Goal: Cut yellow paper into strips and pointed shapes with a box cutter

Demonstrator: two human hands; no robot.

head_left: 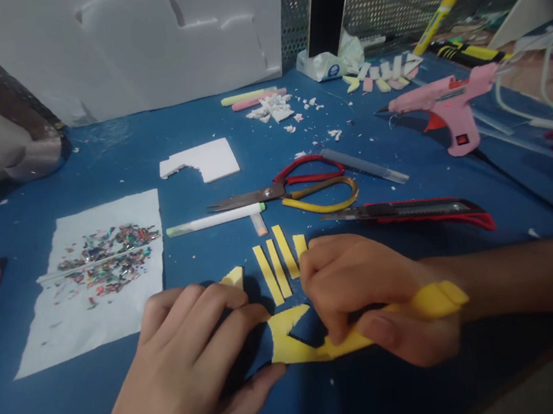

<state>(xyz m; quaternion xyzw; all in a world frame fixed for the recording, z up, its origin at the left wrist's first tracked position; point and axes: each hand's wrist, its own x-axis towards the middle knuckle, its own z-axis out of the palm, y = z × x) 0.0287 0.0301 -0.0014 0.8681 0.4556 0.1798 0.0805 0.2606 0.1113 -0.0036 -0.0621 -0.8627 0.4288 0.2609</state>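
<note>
Near the table's front edge, my right hand [378, 295] is closed around a yellow highlighter [434, 300], its tip end touching a flat yellow cut-out piece [291, 347] with a notch in its right side. My left hand [209, 356] steadies that piece at its left edge between fingertips and thumb. Several narrow yellow strips [269, 275] lie just beyond, between the hands. A small yellow scrap [235, 278] pokes out behind my left fingers. The highlighter's tip is hard to tell from the yellow piece.
Beyond my hands lie scissors [255, 197], a white-green marker [217, 219] and a red utility knife [418, 208]. A pink glue gun [445, 102] stands at right, its cord trailing. At left is a paper sheet [130, 205] with shiny bits; a white foam piece [215, 159] lies farther back.
</note>
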